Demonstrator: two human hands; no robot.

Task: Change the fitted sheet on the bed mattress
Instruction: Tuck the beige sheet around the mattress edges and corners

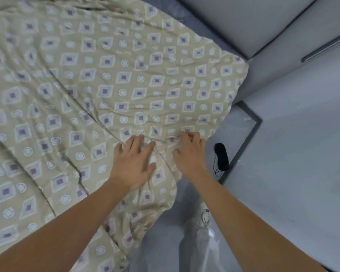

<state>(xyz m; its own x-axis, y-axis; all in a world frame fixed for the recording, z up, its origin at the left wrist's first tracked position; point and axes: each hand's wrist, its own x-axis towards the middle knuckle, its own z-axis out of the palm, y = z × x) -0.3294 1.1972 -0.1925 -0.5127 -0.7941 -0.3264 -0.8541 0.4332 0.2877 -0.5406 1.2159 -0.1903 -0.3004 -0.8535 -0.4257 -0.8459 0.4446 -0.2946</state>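
a pale grey floor (302, 163) fills the right side, smooth and evenly lit with soft, cool light. a dark grey strip (251, 122) runs across the floor and turns a corner, marking off a lower step. just inside that strip lies a small black object with a thin cord (221, 157). beyond the floor, further from the camera, stand pale grey cabinet panels (243, 22) with dark seams between them, and a long metal handle (326, 49) on the panel nearest the right edge
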